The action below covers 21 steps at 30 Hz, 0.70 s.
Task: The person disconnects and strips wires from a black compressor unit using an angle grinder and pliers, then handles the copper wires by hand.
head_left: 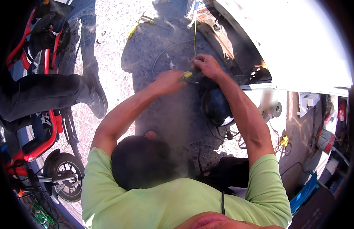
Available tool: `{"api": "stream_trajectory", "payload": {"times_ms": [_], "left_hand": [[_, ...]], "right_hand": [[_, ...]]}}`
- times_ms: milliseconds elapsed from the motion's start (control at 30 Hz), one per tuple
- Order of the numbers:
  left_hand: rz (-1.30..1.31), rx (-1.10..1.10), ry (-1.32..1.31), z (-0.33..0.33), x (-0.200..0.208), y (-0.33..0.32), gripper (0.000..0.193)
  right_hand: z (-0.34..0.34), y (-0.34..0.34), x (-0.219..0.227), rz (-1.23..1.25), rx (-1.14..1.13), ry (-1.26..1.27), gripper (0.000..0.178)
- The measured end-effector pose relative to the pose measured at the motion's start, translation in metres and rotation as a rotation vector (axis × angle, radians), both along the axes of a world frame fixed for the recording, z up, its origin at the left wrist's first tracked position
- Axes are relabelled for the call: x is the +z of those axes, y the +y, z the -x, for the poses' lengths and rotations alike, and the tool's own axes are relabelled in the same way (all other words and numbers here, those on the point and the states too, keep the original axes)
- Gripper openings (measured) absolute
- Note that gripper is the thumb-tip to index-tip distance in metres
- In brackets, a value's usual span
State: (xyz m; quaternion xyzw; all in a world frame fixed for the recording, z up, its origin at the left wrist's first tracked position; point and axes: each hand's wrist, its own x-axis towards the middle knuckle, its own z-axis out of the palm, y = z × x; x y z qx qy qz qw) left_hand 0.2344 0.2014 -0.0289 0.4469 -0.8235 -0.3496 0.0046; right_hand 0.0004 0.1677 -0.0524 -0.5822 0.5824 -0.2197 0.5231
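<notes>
My left hand [170, 81] is closed round a hand tool with a yellow handle [186, 75]; its working end is too small to tell. Close to its tip, my right hand [208, 66] has its fingers pinched together. A thin yellow-green wire [195, 46] runs down from a white panel edge to those fingertips, which seem to hold it. Below my right forearm sits a glossy black rounded part [215, 107] with dark cables hanging from it. Between the hands the contact of tool and wire is hidden.
Yellow-handled tools [132, 31] lie on the stony ground ahead. A large white panel [299, 42] fills the far right. Another person's dark trouser leg and shoe [97, 102] stand at left, beside a red-framed wheeled vehicle [51, 135]. A yellow connector [284, 140] lies at right.
</notes>
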Motion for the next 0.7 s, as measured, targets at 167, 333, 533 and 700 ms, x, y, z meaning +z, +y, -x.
{"api": "stream_trajectory", "payload": {"times_ms": [167, 333, 533, 700], "left_hand": [[0.13, -0.045, -0.093, -0.001, -0.002, -0.007, 0.035], [0.03, -0.034, -0.124, 0.006, 0.008, -0.011, 0.039], [0.165, -0.081, -0.131, 0.006, -0.005, -0.013, 0.039], [0.057, -0.062, -0.113, 0.0, -0.013, -0.002, 0.038]], "right_hand": [[0.001, -0.004, -0.009, 0.017, 0.002, -0.044, 0.026], [0.002, -0.004, -0.01, 0.023, -0.002, -0.052, 0.024], [0.001, -0.002, -0.006, 0.007, -0.023, -0.082, 0.026], [0.001, -0.004, 0.002, -0.008, -0.148, -0.087, 0.023]]}}
